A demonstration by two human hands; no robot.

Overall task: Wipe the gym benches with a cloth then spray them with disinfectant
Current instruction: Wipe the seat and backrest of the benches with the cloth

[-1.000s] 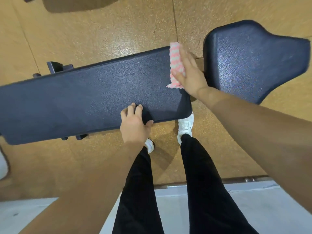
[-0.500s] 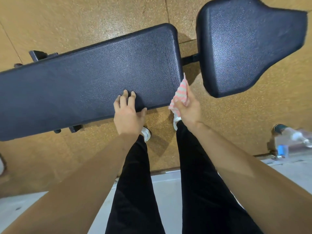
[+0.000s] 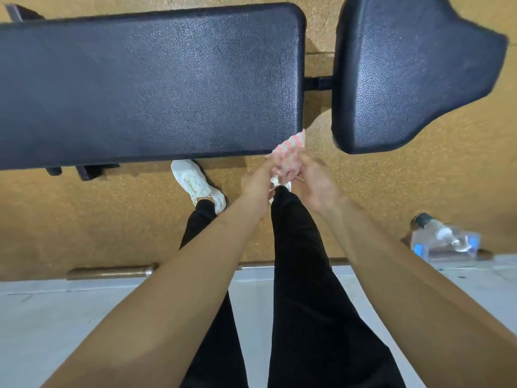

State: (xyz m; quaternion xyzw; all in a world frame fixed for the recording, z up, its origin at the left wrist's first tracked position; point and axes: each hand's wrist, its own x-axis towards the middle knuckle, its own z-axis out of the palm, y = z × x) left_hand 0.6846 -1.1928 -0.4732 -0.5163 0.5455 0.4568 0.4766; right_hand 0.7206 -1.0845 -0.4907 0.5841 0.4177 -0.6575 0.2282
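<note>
The left hand point(image 3: 256, 189) and right hand point(image 3: 321, 189) together hold the bunched pink-and-white checked cloth point(image 3: 288, 154), fingers pinching it, just off the near right corner of the long black textured bench pad point(image 3: 154, 85). A clear plastic spray bottle point(image 3: 444, 239) sits on the floor, well right of that pad.

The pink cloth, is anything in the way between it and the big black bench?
Nothing visible is. The left hand and right hand both hold the pink cloth right by the near corner of the long bench pad. Only open air lies between them, and the pad's top has nothing on it.
</note>
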